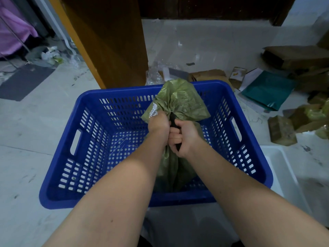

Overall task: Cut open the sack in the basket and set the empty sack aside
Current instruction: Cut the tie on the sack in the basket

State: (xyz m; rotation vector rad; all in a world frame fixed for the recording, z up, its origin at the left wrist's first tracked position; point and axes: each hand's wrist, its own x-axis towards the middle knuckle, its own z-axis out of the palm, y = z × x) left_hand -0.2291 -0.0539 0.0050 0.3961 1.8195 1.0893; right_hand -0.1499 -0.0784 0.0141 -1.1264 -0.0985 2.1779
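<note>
sack [179,102], a green woven one, is stood upright in the right half of the blue basket [114,90] on the floor, its gathered neck raised above the rim. the neck is bunched and held fast in the left hand [158,123], whose grip is clamped round the fabric just below the flared top. a dark-handled cutting tool [173,122] is clenched in the right hand [185,136], fingers curled tight on the handle; the blade itself is hidden against the folds, so its exact edge cannot be told.

for the cut to go well, the neck is best kept pulled taut upward, so that the weave is parted cleanly rather than dragged. the edge should be worked away from the holding fingers, since the two hands are touching. the tie or seam, if any, is better severed than the sack's belly, so that the contents are not nicked.

both forearms are stretched forward and converge over the basket, wrists close together, the left hand slightly further away.
</note>
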